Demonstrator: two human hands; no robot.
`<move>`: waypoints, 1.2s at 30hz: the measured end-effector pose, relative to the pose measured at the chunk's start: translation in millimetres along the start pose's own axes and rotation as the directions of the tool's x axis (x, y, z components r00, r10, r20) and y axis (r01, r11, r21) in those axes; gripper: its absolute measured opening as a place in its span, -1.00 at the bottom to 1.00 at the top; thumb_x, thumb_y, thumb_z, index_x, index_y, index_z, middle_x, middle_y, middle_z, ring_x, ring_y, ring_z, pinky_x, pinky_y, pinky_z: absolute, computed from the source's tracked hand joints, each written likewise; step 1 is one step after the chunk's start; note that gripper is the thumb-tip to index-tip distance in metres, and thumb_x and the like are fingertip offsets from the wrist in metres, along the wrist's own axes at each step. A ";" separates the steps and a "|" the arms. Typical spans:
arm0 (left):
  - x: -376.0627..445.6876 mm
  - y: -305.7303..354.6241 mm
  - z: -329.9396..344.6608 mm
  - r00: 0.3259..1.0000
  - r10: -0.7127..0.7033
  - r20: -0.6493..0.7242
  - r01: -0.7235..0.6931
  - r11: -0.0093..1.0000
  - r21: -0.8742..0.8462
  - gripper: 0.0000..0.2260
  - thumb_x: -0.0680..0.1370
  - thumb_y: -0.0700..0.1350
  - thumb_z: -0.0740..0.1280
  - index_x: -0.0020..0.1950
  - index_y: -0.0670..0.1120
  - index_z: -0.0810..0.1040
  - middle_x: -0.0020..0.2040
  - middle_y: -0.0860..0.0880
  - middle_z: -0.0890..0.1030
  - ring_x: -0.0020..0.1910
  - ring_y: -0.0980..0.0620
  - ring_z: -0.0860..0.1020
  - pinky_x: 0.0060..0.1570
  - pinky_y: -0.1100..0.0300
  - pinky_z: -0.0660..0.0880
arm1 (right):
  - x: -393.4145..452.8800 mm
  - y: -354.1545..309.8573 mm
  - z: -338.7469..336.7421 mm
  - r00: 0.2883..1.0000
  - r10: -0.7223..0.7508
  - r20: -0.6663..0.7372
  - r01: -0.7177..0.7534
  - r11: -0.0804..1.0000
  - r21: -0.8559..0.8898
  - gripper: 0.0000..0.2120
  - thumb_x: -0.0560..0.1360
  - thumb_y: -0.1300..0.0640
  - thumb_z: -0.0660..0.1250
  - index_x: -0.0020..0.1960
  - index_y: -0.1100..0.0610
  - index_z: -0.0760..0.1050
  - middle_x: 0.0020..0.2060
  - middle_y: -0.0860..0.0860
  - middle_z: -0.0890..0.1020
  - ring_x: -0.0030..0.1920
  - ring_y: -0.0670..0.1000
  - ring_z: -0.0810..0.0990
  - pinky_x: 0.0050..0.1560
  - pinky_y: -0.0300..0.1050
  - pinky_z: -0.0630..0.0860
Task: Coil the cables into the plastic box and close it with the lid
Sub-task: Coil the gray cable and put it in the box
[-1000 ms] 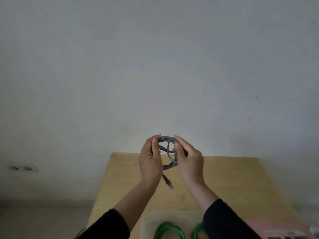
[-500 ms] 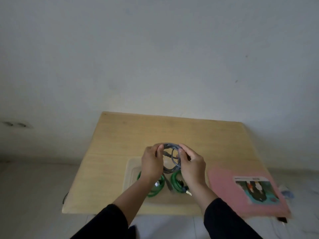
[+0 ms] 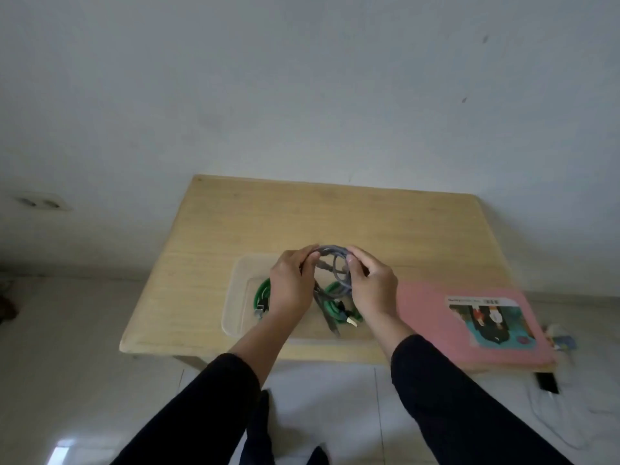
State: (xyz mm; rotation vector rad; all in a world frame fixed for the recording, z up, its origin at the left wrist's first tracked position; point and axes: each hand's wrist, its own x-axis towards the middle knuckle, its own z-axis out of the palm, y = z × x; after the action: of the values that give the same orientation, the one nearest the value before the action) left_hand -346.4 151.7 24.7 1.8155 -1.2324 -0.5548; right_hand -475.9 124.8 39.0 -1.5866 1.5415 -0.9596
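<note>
A grey cable point(image 3: 336, 263) is wound into a small coil, held from both sides over the clear plastic box point(image 3: 235, 297). My left hand point(image 3: 291, 286) grips the coil's left side, my right hand point(image 3: 371, 289) its right side. A loose grey end with a plug hangs down to about the box's front edge. In the box lie two green cable coils, one at the left point(image 3: 261, 295) and one at the right point(image 3: 339, 308), both partly hidden by my hands. The pink lid point(image 3: 429, 317) with a picture label lies on the table right of the box.
The box stands near the front edge of a small light wooden table point(image 3: 302, 216) set against a white wall. A wall socket point(image 3: 42, 203) is at the left. On the floor at the right lie a black object point(image 3: 547, 382) and a thin white cord point(image 3: 550, 417).
The view has tilted down from the wall to the table. My hands with the grey coil have come down from in front of the wall to just above the box.
</note>
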 end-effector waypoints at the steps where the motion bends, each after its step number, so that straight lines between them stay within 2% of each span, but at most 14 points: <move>1: 1.4 1.7 -0.3 1.000 0.003 -0.026 -0.003 1.000 -0.007 -0.76 0.60 -0.05 0.21 0.18 -0.02 0.60 -0.04 -0.05 0.59 -0.14 0.08 0.49 -0.19 0.41 0.28 | 3.9 -4.5 -0.9 1.000 -0.020 0.002 0.020 1.000 0.004 -0.76 0.55 0.13 0.25 0.17 0.10 0.57 0.10 0.01 0.64 0.01 -0.17 0.53 -0.08 -0.54 0.37; 3: 0.6 2.1 0.0 0.998 -0.010 -0.057 0.009 1.000 -0.017 -0.75 0.60 -0.03 0.20 0.18 0.00 0.60 -0.04 -0.04 0.60 -0.13 0.09 0.50 -0.17 0.38 0.30 | 8.5 -8.6 -1.6 0.998 -0.054 0.013 0.054 0.999 -0.003 -0.77 0.54 0.14 0.26 0.17 0.10 0.57 0.07 0.00 0.66 -0.03 -0.19 0.53 -0.12 -0.64 0.34; 7: -7.9 -15.7 6.5 0.999 -0.050 -0.006 0.051 0.997 0.051 -0.76 0.59 -0.06 0.21 0.19 -0.03 0.59 0.01 -0.08 0.62 -0.11 0.06 0.53 -0.15 0.33 0.33 | 1.4 6.5 4.0 0.996 -0.043 0.072 0.047 0.998 -0.053 -0.77 0.55 0.16 0.25 0.15 0.10 0.58 0.06 0.01 0.66 -0.06 -0.18 0.51 -0.16 -0.68 0.30; 11: -14.5 -32.0 10.3 0.998 0.032 0.060 -0.040 0.991 0.130 -0.77 0.56 -0.16 0.27 0.19 -0.06 0.59 -0.07 -0.08 0.68 -0.20 0.08 0.55 -0.16 0.37 0.42 | -8.6 24.9 10.8 0.995 -0.023 0.097 0.033 0.995 -0.095 -0.78 0.53 0.20 0.27 0.15 0.11 0.58 0.03 0.04 0.68 -0.13 -0.15 0.55 -0.20 -0.65 0.34; 13: -13.7 -32.7 10.1 0.996 0.072 0.060 -0.079 0.989 0.127 -0.77 0.55 -0.19 0.29 0.18 -0.11 0.60 -0.09 -0.10 0.69 -0.22 0.09 0.54 -0.18 0.45 0.35 | -10.0 26.5 10.8 0.997 -0.027 0.073 0.034 0.993 -0.109 -0.77 0.53 0.20 0.28 0.15 0.13 0.58 0.01 0.05 0.68 -0.14 -0.15 0.55 -0.21 -0.65 0.34; 16: -14.3 -33.4 8.5 0.989 0.145 0.035 -0.149 0.982 0.120 -0.78 0.52 -0.24 0.33 0.16 -0.17 0.61 -0.14 -0.14 0.69 -0.24 0.00 0.60 -0.18 0.42 0.36 | -16.7 28.6 13.3 0.998 -0.054 0.020 0.056 0.988 -0.144 -0.77 0.54 0.18 0.26 0.17 0.13 0.58 -0.04 0.05 0.69 -0.16 -0.09 0.60 -0.23 -0.53 0.39; 18: -14.0 -34.8 7.6 0.985 0.161 0.058 -0.168 0.976 0.138 -0.77 0.52 -0.23 0.33 0.17 -0.17 0.60 -0.15 -0.15 0.69 -0.27 -0.01 0.60 -0.20 0.37 0.41 | -21.9 33.4 17.6 0.999 -0.042 0.011 0.043 0.986 -0.159 -0.76 0.55 0.16 0.25 0.17 0.12 0.57 -0.04 0.07 0.69 -0.12 -0.03 0.63 -0.15 -0.38 0.45; 20: -13.1 -35.4 7.8 0.985 0.116 0.129 -0.136 0.979 0.155 -0.75 0.55 -0.20 0.30 0.22 -0.15 0.56 -0.10 -0.14 0.69 -0.25 0.03 0.56 -0.20 0.38 0.39 | -21.1 38.3 19.7 0.999 -0.002 0.047 0.010 0.986 -0.164 -0.75 0.55 0.16 0.25 0.19 0.12 0.55 -0.01 0.07 0.68 -0.07 0.00 0.64 -0.06 -0.27 0.50; 22: -9.7 -38.2 10.5 0.979 0.074 0.188 -0.106 0.981 0.164 -0.73 0.57 -0.15 0.27 0.26 -0.14 0.54 -0.02 -0.15 0.68 -0.14 -0.01 0.59 -0.12 0.38 0.36 | -13.9 41.0 18.8 0.994 0.031 0.109 -0.010 0.982 -0.191 -0.73 0.55 0.16 0.24 0.23 0.12 0.52 0.00 0.08 0.67 -0.06 0.01 0.62 -0.07 -0.25 0.48; 25: -5.6 -41.1 14.3 0.975 0.044 0.220 -0.086 0.979 0.184 -0.72 0.57 -0.13 0.27 0.25 -0.15 0.54 0.03 -0.18 0.66 -0.02 -0.09 0.60 -0.05 0.32 0.36 | -5.6 47.2 17.2 0.981 0.015 0.191 0.042 0.956 -0.290 -0.68 0.56 0.15 0.23 0.30 0.11 0.46 -0.12 0.09 0.53 -0.12 0.01 0.51 -0.10 -0.25 0.38; 28: -5.9 -44.0 17.7 0.972 0.071 0.224 -0.120 0.969 0.216 -0.73 0.57 -0.13 0.25 0.23 -0.17 0.55 0.03 -0.20 0.63 -0.03 -0.13 0.59 -0.04 0.23 0.41 | -8.6 50.8 15.9 0.976 -0.086 0.202 0.167 0.887 -0.430 -0.65 0.54 0.13 0.26 0.31 0.16 0.44 -0.12 0.10 0.44 -0.07 0.10 0.47 -0.01 -0.09 0.47; 31: -9.2 -42.1 19.8 0.969 0.067 0.237 -0.137 0.946 0.293 -0.70 0.61 -0.10 0.16 0.28 -0.18 0.49 0.12 -0.17 0.57 0.01 -0.13 0.56 -0.02 0.08 0.51 | -13.7 50.6 18.7 0.960 -0.213 0.183 0.281 0.744 -0.607 -0.66 0.49 0.11 0.28 0.19 0.27 0.51 -0.06 0.20 0.53 -0.07 0.19 0.52 -0.15 0.03 0.56; 34: -12.8 -36.9 19.0 0.953 0.022 0.304 -0.157 0.890 0.428 -0.66 0.63 -0.06 0.07 0.37 -0.13 0.33 0.19 -0.13 0.50 0.10 -0.09 0.51 0.01 0.06 0.51 | -18.2 42.3 18.1 0.946 -0.218 0.241 0.325 0.657 -0.680 -0.55 0.48 0.03 0.07 0.16 0.31 0.51 -0.01 0.18 0.60 -0.03 0.17 0.59 -0.12 0.00 0.59; 36: -16.5 -32.8 18.0 0.949 0.006 0.317 -0.168 0.856 0.488 -0.64 0.63 -0.04 0.04 0.39 -0.14 0.27 0.21 -0.12 0.47 0.16 -0.08 0.47 0.05 0.08 0.50 | -21.1 39.2 15.5 0.935 -0.224 0.276 0.355 0.616 -0.703 -0.49 0.47 0.01 0.01 0.17 0.31 0.50 -0.01 0.16 0.62 0.00 0.14 0.60 -0.06 -0.02 0.59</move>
State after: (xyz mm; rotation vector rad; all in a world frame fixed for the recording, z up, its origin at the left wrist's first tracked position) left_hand -349.2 164.4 -14.0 2.1475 -1.8012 -0.4981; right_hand -480.8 144.6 -3.5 -2.4925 1.6912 -0.2962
